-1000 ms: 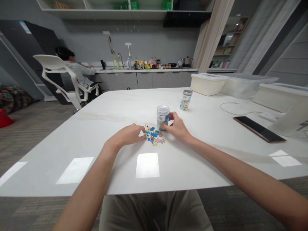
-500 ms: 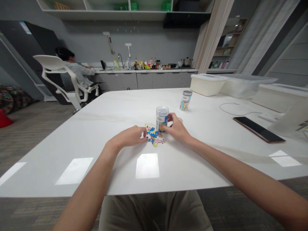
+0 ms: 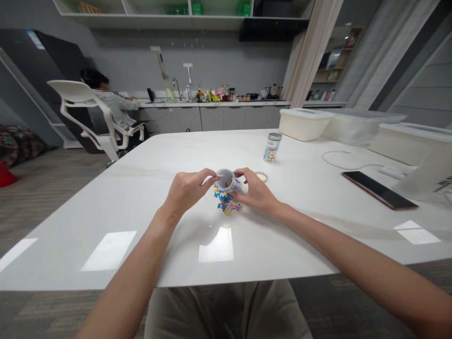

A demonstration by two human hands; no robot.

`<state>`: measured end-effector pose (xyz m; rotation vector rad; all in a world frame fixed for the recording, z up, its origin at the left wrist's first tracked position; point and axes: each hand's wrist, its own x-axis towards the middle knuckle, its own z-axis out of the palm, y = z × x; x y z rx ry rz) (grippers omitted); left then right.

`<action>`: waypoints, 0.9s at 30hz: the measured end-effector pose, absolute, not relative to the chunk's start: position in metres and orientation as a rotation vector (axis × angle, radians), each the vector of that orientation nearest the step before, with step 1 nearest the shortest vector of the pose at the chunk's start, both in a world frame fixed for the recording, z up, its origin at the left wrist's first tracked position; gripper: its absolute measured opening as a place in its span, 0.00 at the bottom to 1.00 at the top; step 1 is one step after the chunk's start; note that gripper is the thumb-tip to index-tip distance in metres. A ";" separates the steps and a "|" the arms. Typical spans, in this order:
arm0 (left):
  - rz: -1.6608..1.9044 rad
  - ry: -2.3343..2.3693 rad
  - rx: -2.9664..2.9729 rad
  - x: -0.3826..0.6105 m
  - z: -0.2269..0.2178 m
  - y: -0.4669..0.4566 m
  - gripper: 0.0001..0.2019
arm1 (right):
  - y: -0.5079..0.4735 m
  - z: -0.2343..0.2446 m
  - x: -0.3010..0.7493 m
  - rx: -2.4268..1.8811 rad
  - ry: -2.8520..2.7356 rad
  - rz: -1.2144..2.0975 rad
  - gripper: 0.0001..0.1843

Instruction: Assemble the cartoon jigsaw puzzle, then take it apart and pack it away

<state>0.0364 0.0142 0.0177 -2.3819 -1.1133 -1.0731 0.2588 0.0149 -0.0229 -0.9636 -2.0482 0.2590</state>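
Both my hands hold a clear plastic jar tilted over above the table, its open mouth facing me and small dark bits showing inside. My left hand grips it from the left, and my right hand wraps its far side. Just below lie colourful jigsaw puzzle pieces in a loose heap, partly hidden by the jar. To the right of my right hand, a round lid lies flat. Farther back stands a second, closed cartoon-labelled jar.
The white table has a black phone and a white cable on the right. Plastic storage boxes stand at the far right edge. A seated person works at the far left counter.
The jar stood upright on the table beside the pieces; now it is lifted and tipped toward me. My left hand has moved from the pieces onto the jar.
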 end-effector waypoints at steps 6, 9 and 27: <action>-1.055 -0.965 -2.487 0.034 0.014 0.017 0.12 | 0.012 -0.021 0.257 -0.919 -2.079 0.194 0.24; -1.086 -0.892 -2.455 0.033 0.014 0.019 0.12 | 0.013 -0.022 0.258 -0.928 -2.076 0.191 0.25; -0.640 -1.119 -2.652 0.038 0.015 0.016 0.09 | 0.037 -0.041 0.261 -1.265 -1.581 0.564 0.25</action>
